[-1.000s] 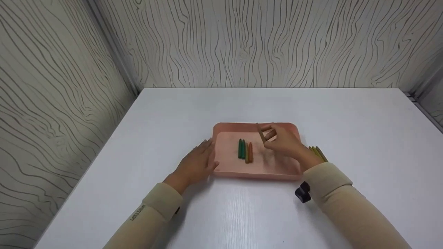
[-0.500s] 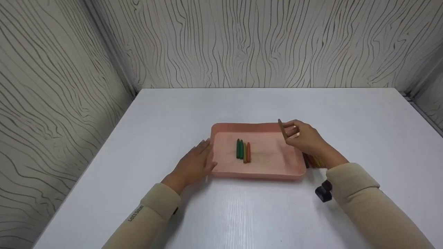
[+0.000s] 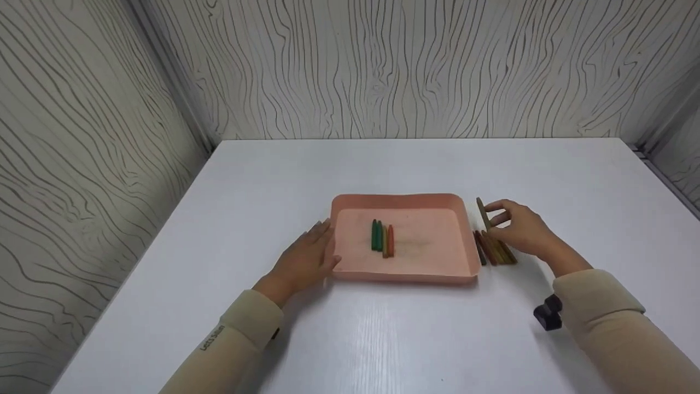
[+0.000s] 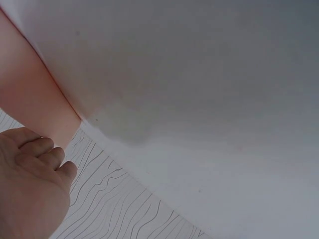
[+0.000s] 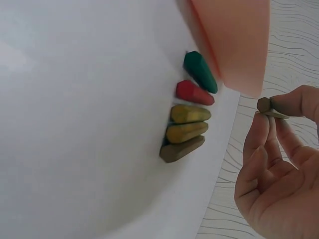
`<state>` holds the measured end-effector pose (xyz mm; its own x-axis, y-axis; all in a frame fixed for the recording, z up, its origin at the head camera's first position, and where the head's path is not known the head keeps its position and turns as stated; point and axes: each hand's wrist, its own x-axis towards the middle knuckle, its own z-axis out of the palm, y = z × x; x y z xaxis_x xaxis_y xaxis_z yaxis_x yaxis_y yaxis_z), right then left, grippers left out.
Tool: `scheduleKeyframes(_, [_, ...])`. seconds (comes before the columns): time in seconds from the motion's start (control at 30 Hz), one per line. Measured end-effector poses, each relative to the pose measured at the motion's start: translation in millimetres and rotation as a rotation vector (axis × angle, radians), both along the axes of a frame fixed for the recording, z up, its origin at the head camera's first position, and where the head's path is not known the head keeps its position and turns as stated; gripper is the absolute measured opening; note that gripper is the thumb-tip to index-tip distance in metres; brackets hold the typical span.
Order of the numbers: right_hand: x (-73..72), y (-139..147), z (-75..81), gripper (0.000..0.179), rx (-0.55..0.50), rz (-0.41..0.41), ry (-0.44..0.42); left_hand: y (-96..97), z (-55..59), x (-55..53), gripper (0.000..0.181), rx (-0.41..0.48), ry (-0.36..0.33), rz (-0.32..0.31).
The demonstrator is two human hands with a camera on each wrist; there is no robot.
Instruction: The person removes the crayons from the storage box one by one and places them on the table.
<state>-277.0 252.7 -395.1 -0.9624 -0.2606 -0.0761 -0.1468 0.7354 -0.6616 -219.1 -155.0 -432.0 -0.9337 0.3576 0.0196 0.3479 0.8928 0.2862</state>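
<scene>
in the head view, the left hand (image 3: pixel 302 257) lies with straight fingers against the left wall of the pink tray (image 3: pixel 404 279), which holds four crayons (image 3: pixel 380 238). the right hand (image 3: pixel 522 227) pinches a brownish crayon (image 3: pixel 482 211) over a row of crayons (image 3: pixel 490 254) on the table (image 3: pixel 394 339) just right of the tray, partly covering them. the left wrist view cuts off hand and tray. the right wrist view shows the pinched crayon nearly end-on and all five in the row; the tray's inside is hidden.
</scene>
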Motion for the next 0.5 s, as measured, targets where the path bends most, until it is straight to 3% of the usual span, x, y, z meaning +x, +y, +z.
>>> scheduleKeyframes(0.5, [7.1, 31.0, -15.7, 0.053, 0.057, -0.021, -0.027, 0.4, 1.8, 2.0, 0.065, -0.004, -0.005, 0.010])
